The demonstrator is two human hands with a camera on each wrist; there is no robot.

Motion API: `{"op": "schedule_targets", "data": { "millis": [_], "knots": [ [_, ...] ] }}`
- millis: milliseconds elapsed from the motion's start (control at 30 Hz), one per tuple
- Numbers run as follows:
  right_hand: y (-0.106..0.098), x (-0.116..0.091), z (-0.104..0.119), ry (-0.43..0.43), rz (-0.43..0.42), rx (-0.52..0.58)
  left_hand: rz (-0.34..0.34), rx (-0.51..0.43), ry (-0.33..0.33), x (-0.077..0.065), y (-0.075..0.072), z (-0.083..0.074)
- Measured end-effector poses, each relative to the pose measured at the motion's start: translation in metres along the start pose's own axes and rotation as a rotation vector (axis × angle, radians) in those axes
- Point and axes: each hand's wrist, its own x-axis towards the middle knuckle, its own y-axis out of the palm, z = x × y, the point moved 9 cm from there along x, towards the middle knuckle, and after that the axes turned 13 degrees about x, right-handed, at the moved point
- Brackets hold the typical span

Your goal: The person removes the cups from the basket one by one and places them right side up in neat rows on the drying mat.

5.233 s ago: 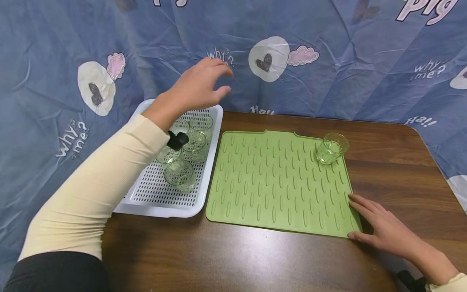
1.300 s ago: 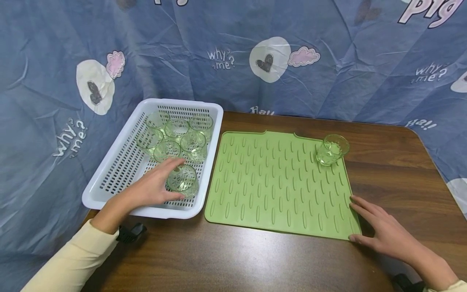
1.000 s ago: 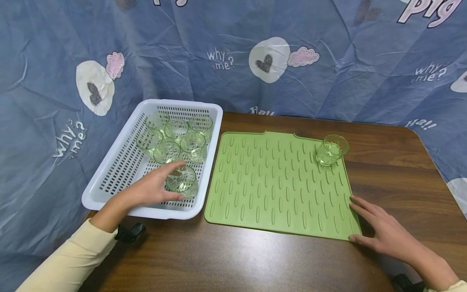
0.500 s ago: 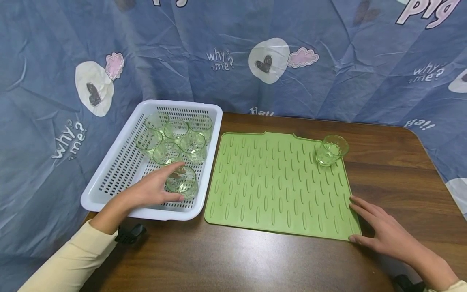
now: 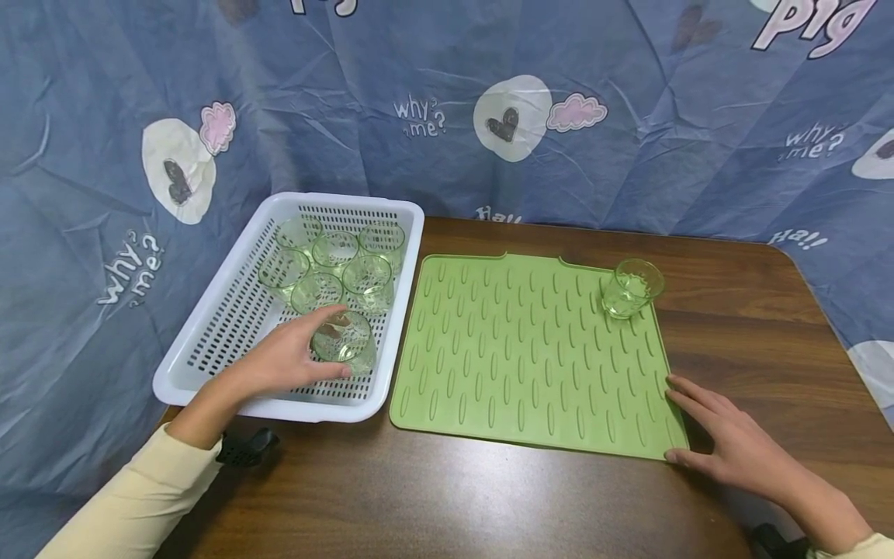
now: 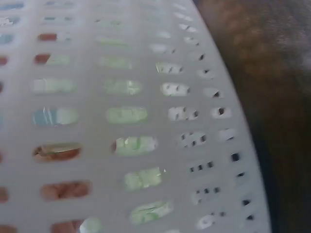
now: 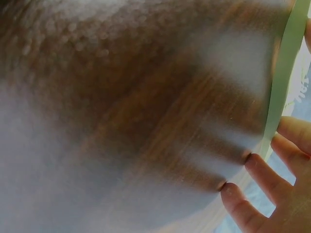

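In the head view my left hand (image 5: 286, 359) reaches into the white perforated basket (image 5: 171, 384), its thumb and fingers around the rim of a pale green drinking glass (image 5: 349, 341). That glass is the nearest one in the basket; my far fingers show through it. In the left wrist view the basket's slotted wall (image 6: 97, 170) hides most of the hand, with skin and green glass glimpsed through the slots. My right hand (image 5: 743, 435) rests with spread fingers at the near right edge of the green ribbed mat (image 5: 517, 349). In the right wrist view its fingertips (image 7: 233, 191) touch the table beside the mat.
Several more green glasses (image 5: 366, 276) stand close together at the back of the basket. One glass (image 5: 632, 289) stands at the mat's far right corner. The wooden table (image 5: 475, 497) meets a blue printed cloth (image 5: 559, 171) behind.
My left hand has come down from above the basket's far side to the nearest glass. Within the last half second that glass has shifted slightly left and back. My right hand stays in place.
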Motion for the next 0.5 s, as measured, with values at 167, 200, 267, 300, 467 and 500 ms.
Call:
{"op": "schedule_targets", "data": {
  "millis": [167,200,267,300,467,500],
  "knots": [
    [0.000,0.000,0.001,-0.005,-0.005,-0.014,-0.043,-0.015,-0.032,-0.004,-0.023,0.001],
    [0.000,0.000,0.001,-0.007,-0.009,-0.016,-0.052,-0.014,-0.039,-0.005,-0.029,0.001],
    [0.000,0.000,0.001,-0.013,-0.016,-0.022,-0.068,-0.011,-0.049,-0.007,-0.040,0.001],
    [0.000,0.000,0.001,-0.017,-0.019,-0.024,-0.082,-0.013,-0.048,-0.008,-0.046,0.000],
    [0.000,-0.001,0.001,-0.028,-0.024,-0.027,-0.149,-0.012,-0.056,-0.015,-0.075,-0.004],
    [0.000,-0.001,0.001,-0.029,-0.023,-0.024,-0.163,-0.005,-0.061,-0.017,-0.082,-0.006]
  ]
}}
